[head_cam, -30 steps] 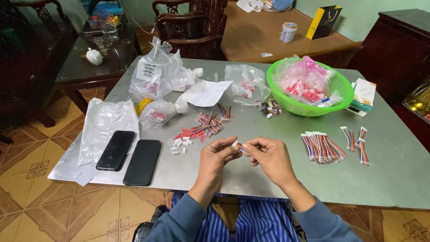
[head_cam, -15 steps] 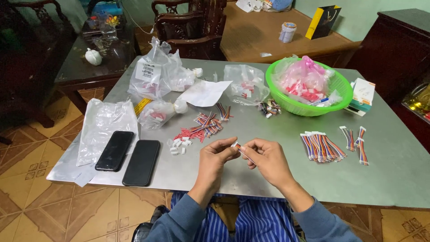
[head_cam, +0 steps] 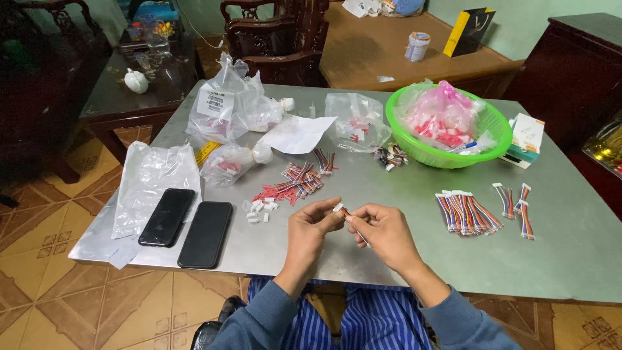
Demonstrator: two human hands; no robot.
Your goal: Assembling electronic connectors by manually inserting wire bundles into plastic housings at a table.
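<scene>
While both hands sit together near the front edge of the grey metal tabletop [head_cam: 570, 259], the picture has changed very little over the last second. The left hand [head_cam: 311, 230] still pinches a small white plastic connector housing [head_cam: 337, 207] between thumb and forefinger. The right hand [head_cam: 383, 233] stays closed in a fingertip grip on the thin coloured wire lead [head_cam: 356, 228] that runs from that housing down past its palm. Hands, housing and lead have kept the same spot and pose; only the view has drifted slightly.

Judgement: the fitting of lead to housing looks to be under way, not completed, since neither hand has let go and nothing new has joined the laid-out pieces.

Surroundings, unchanged:
- Loose heap of small white housings [head_cam: 260, 209], just left of the left hand.
- Scatter of red-tipped short wires [head_cam: 295, 185], behind that heap toward the tabletop's middle.
- Row of finished multicoloured wire bundles [head_cam: 468, 212], right of the right hand, with a few more toward the right edge.
- Two black phones [head_cam: 188, 223] lying flat near the front left corner, one partly on a clear plastic bag [head_cam: 152, 175].
- Green plastic basket [head_cam: 405, 139] holding pink bagged parts, toward the far right corner.
</scene>
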